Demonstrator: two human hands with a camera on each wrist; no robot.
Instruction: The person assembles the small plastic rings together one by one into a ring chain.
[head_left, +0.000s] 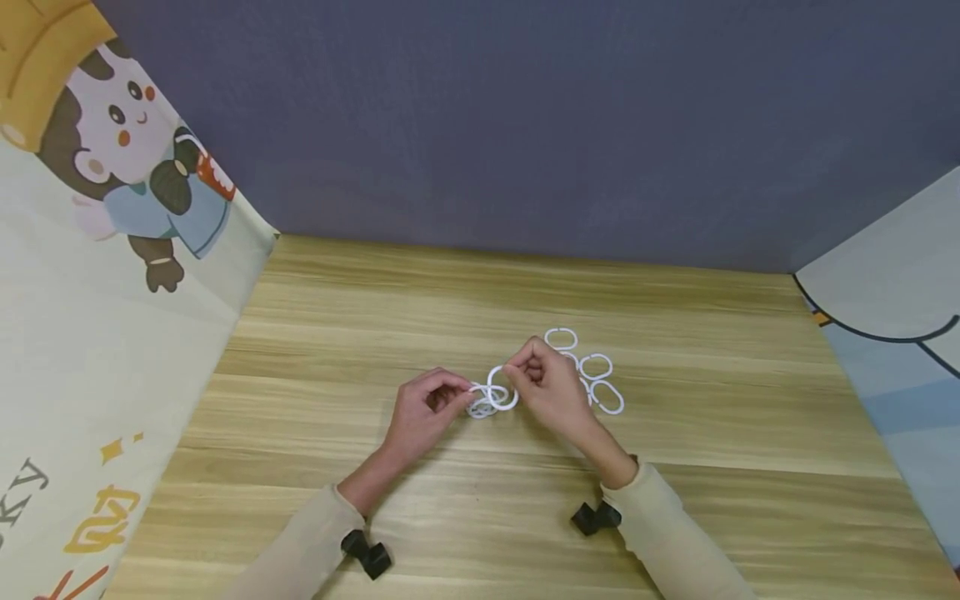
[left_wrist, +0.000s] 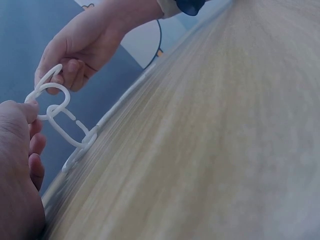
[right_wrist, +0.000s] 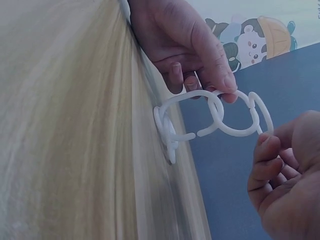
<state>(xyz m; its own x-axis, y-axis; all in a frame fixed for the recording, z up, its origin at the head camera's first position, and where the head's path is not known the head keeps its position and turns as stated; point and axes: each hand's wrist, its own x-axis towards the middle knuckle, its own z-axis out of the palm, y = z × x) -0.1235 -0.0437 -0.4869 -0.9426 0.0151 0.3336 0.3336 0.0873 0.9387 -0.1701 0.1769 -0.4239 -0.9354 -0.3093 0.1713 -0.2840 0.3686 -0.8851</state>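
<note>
My left hand (head_left: 422, 412) pinches a white plastic C-shaped ring (right_wrist: 236, 133) between thumb and forefinger, just above the table. Another white ring (right_wrist: 199, 93) with a narrow gap hangs linked through it. From there the chain runs down to a small cluster of linked rings (head_left: 480, 411) on the wood. Between its thumb and forefinger, my right hand (head_left: 557, 390) holds a further ring (right_wrist: 268, 114). That ring crosses the left hand's ring, and in the right wrist view the two overlap near the left ring's gap.
Several loose white rings (head_left: 606, 383) lie on the wooden table (head_left: 465, 533) beyond and to the right of my right hand, which partly hides some. A dark blue panel (head_left: 510, 125) rises behind the table, and a printed cartoon panel (head_left: 150, 333) stands on the left.
</note>
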